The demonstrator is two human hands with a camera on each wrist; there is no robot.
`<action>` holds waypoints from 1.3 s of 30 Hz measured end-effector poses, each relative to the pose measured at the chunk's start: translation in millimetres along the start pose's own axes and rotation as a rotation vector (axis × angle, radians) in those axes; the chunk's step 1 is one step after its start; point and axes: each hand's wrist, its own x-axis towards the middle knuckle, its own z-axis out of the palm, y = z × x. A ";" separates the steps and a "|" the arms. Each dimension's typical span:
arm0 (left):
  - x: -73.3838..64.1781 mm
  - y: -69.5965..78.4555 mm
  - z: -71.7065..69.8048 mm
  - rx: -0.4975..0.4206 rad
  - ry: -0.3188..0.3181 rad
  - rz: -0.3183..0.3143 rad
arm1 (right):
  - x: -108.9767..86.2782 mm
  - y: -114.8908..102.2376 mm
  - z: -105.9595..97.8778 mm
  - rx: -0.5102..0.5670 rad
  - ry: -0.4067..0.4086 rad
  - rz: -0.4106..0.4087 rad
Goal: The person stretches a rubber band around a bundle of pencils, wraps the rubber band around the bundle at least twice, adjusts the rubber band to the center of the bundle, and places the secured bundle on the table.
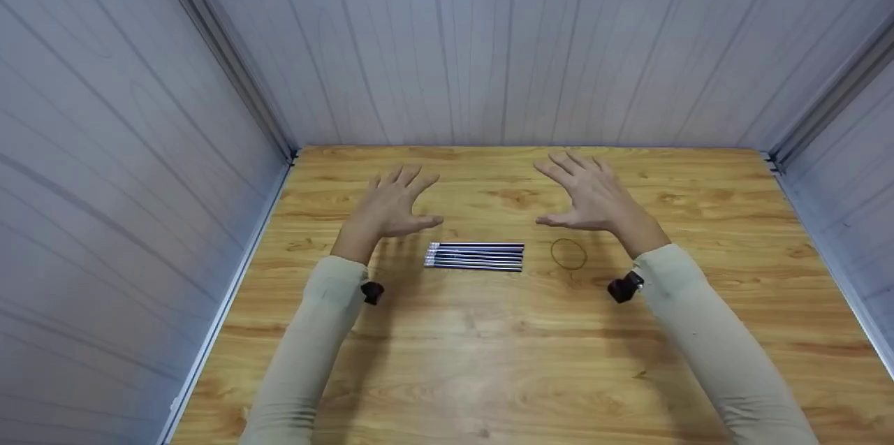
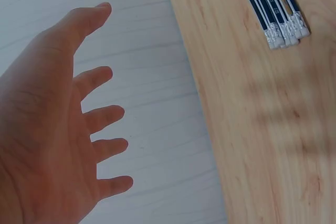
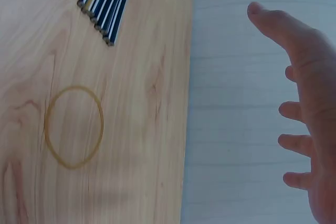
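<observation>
Several dark-and-white striped pencils [image 1: 475,257] lie side by side on the table, their white eraser ends [image 2: 286,32] toward the left. A thin yellow rubber band [image 1: 569,254] lies flat in a loop to their right; the right wrist view shows the whole band [image 3: 48,124]. My left hand [image 1: 394,206] hovers above the table, up and left of the pencils, fingers spread and holding nothing. Opposite it, my right hand [image 1: 590,195] is raised beyond the rubber band, its fingers also spread and nothing in them.
The wood-grain table [image 1: 482,361] is bounded by a pale panel wall [image 1: 475,47] at the back and by a left wall [image 1: 105,186] and right wall [image 1: 852,221]. A small black wrist camera [image 1: 625,287] hangs under the right sleeve, another camera [image 1: 372,293] under the left.
</observation>
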 end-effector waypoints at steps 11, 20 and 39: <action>-3.2 -2.2 3.6 -0.051 -0.045 -0.005 | 16.9 -26.3 10.5 0.063 -0.070 0.002; 3.0 -5.2 32.3 -0.149 -0.099 0.000 | 21.8 -32.8 35.8 0.185 -0.113 0.024; 8.6 -1.6 86.7 -0.243 -0.082 -0.002 | 14.4 -46.0 93.3 0.317 -0.235 0.029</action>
